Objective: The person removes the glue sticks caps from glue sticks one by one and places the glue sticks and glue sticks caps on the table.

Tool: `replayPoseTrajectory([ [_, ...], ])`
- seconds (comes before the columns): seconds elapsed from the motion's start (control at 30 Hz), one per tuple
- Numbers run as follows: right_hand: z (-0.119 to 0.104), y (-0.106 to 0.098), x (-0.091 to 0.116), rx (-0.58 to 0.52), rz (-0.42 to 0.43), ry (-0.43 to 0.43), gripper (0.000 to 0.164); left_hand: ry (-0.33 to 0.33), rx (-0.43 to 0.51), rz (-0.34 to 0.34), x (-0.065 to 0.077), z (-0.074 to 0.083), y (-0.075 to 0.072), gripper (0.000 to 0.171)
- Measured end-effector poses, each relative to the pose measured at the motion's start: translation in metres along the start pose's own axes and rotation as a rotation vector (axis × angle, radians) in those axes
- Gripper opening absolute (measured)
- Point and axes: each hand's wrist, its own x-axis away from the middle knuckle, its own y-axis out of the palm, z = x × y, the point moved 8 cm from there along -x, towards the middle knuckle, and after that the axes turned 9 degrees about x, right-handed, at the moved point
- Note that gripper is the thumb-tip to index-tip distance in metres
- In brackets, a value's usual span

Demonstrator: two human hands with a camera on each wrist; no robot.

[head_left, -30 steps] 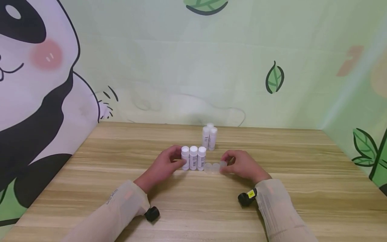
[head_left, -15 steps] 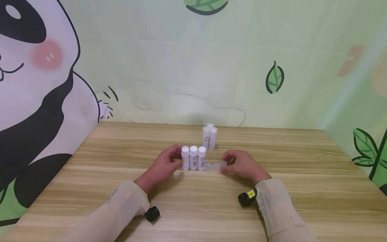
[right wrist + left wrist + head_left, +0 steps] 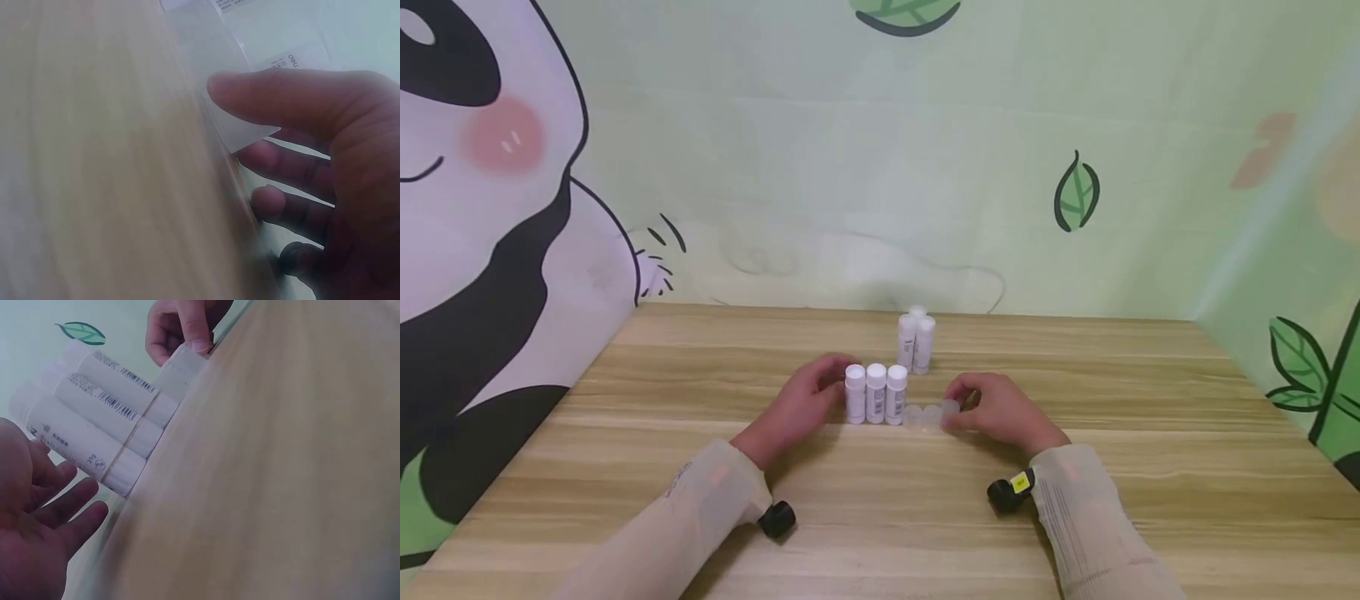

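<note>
White tubes [image 3: 876, 400] six, translucent pieces [image 3: 932, 417] three

Behind a wood-grained table [image 3: 880, 517], pale green walls [image 3: 820, 150] show a cartoon panda [image 3: 538, 200].

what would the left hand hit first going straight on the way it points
Probably the leftmost front white cylindrical plastic tube, close beside the left hand; depth is unclear, so the hand might pass behind it.

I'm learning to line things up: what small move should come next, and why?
Perhaps the right hand should ease the end piece it pinches into line with the other clear pieces: in the head view, its top looks slightly higher than theirs.
</note>
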Motion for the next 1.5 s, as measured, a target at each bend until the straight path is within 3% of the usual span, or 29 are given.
replayPoseTrajectory([
  [0.37, 0.001, -0.002, 0.003, -0.039, 0.018, -0.025, 0.026, 0.070, 0.033, -0.047, -0.031, 0.000, 0.007, 0.032],
  [0.93, 0.000, -0.001, 0.003, -0.046, 0.005, -0.002, 0.024, -0.003, 0.115, -0.163, -0.072, -0.009, 0.019, 0.050],
  [1.5, 0.003, 0.002, 0.001, -0.027, 0.008, 0.003, 0.024, 0.036, 0.101, -0.205, -0.095, -0.004, 0.032, 0.046],
])
